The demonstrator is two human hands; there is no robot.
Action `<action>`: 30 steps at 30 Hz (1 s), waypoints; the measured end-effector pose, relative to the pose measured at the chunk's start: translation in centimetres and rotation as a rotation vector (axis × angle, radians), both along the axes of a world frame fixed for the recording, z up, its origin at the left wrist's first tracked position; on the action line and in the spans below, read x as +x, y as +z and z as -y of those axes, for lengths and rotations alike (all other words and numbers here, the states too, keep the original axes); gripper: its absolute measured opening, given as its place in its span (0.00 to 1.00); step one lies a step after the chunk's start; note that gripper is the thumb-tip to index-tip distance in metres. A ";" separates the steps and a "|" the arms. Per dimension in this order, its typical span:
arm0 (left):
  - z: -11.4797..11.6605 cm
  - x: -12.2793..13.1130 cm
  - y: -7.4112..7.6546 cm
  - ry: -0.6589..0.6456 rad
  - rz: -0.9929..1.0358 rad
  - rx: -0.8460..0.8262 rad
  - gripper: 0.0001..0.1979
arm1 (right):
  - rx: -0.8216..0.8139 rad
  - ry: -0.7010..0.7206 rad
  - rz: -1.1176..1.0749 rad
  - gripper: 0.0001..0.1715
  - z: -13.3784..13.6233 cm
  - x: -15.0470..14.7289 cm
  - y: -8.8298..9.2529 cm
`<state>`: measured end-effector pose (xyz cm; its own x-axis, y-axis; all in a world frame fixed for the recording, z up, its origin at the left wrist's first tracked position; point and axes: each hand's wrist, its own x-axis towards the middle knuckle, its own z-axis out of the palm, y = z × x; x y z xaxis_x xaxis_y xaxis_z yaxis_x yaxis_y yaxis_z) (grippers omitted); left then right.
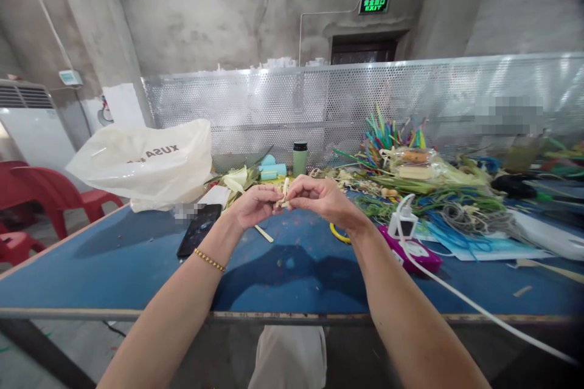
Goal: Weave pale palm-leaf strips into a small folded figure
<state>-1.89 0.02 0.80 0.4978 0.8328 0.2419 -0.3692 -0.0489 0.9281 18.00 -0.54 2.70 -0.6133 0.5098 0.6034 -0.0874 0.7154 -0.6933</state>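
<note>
Both hands meet above the middle of the blue tabletop, fingers pinched together. A narrow pale strip [285,187], perhaps dried leaf or straw, stands up between the fingertips. My left hand [256,205], below a gold beaded bracelet [210,259], grips its lower part, where it looks folded or woven; the detail is too small to tell. From the other side my right hand [322,199] pinches the same small piece. Under the left hand, a flat cream strip end [264,233] points down toward the table; whether it joins the held piece I cannot tell.
On the blue table [150,273] are a phone-like black tablet [199,230], a white plastic bag [150,161], a green bottle [300,159], a magenta power strip [413,250] with a white charger [403,225] and cable, bundled cords [474,216] and colourful strips [392,137].
</note>
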 end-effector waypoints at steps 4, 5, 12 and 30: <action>0.2 0.2 0.0 -0.009 -0.051 0.002 0.05 | 0.003 -0.183 -0.032 0.13 0.2 -0.5 0.0; 0.3 0.2 0.0 0.005 -0.069 0.007 0.05 | -0.010 -0.227 -0.039 0.14 0.2 -0.7 -0.1; 0.3 0.6 -0.2 0.121 -0.165 0.068 0.05 | -0.081 -0.388 0.027 0.10 -0.2 -1.2 -0.5; 0.4 0.7 -0.2 0.164 -0.216 0.106 0.05 | 0.007 -0.457 0.139 0.06 -0.8 -0.9 -0.8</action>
<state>-1.17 -0.34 0.55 0.4085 0.8822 0.2344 -0.1425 -0.1920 0.9710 17.15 0.25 1.92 -0.4021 0.7424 0.5359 0.3308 0.6635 -0.6710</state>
